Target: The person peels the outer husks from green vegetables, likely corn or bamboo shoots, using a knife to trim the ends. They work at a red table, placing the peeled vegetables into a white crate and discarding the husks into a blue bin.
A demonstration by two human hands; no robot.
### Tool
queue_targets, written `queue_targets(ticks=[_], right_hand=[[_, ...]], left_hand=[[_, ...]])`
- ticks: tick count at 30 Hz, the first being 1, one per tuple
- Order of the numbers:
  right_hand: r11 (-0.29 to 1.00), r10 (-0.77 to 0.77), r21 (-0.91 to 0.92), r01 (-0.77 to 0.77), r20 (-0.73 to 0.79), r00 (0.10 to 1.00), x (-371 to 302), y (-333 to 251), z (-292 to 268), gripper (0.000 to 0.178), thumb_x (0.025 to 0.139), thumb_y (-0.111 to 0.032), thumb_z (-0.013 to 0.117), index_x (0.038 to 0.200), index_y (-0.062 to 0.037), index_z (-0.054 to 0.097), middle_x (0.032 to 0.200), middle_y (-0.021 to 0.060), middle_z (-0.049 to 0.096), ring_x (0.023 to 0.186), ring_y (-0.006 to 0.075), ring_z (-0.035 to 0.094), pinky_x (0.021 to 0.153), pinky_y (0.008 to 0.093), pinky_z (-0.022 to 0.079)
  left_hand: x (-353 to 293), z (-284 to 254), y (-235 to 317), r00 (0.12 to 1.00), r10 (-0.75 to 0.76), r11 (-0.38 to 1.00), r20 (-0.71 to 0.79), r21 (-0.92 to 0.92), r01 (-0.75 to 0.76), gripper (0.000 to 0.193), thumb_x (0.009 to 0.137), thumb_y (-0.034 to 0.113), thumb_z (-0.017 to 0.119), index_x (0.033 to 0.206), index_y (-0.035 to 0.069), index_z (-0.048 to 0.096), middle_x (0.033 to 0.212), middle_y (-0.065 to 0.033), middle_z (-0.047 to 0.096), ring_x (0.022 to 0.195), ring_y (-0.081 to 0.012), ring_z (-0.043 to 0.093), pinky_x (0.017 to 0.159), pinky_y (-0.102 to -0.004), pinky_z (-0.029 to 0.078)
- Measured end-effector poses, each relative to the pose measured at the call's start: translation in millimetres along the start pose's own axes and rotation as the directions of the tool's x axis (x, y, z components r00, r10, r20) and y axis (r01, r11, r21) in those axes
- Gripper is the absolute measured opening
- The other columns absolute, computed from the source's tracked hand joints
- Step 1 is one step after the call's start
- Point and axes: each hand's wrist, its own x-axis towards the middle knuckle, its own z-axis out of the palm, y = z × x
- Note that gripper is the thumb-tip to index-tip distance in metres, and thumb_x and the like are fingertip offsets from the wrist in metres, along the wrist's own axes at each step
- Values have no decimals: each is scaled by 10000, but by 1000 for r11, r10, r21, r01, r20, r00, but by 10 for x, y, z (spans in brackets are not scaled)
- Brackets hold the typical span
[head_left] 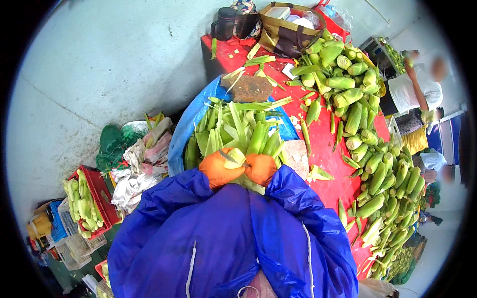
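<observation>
Both my hands wear orange gloves and meet close to my chest. My left hand (218,169) is closed around an ear of corn (235,157), whose pale green end shows between the gloves. My right hand (261,170) is curled shut beside it, and a thin dark knife blade (227,156) runs from that side across the corn; the handle is hidden in the glove. Just beyond my hands, green corn husks (238,126) fill a container lined with blue plastic (177,144).
Unhusked corn (355,119) is heaped along the right of the red table (325,149). A brown block (247,89) and a pale block (296,155) flank the husks. A bag (285,32) and dark mug (224,24) stand far off. A red crate (107,198) holds corn at left. People (415,89) work at right.
</observation>
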Motion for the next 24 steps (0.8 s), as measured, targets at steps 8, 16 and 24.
queue_targets(ticks=[8, 16, 24], right_hand=[[994, -102, 39, 105, -65, 993, -64, -19, -66, 197, 782, -241, 584, 886, -96, 669, 837, 168, 656, 765, 378, 633, 651, 460, 502], [996, 12, -88, -18, -68, 998, -136, -97, -1, 197, 773, -252, 597, 854, -85, 665, 838, 162, 662, 765, 374, 644, 660, 464, 508], [998, 0, 58, 6, -108, 994, -171, 50, 160, 200, 765, -243, 592, 867, -86, 663, 829, 158, 660, 759, 378, 640, 663, 461, 509]], left_hand=[[223, -329, -195, 906, -18, 985, 423, -148, 89, 486, 767, 241, 778, 1178, 51, 602, 1054, -37, 660, 958, -125, 597, 847, -295, 477], [146, -34, -241, 983, -18, 999, 181, -34, 25, 449, 757, 291, 777, 1101, 46, 628, 1001, -71, 687, 927, -154, 638, 814, -307, 498], [1, -64, -39, 981, 12, 996, 192, 85, -29, 469, 749, 277, 782, 1121, 46, 614, 1034, -69, 676, 941, -145, 629, 841, -297, 489]])
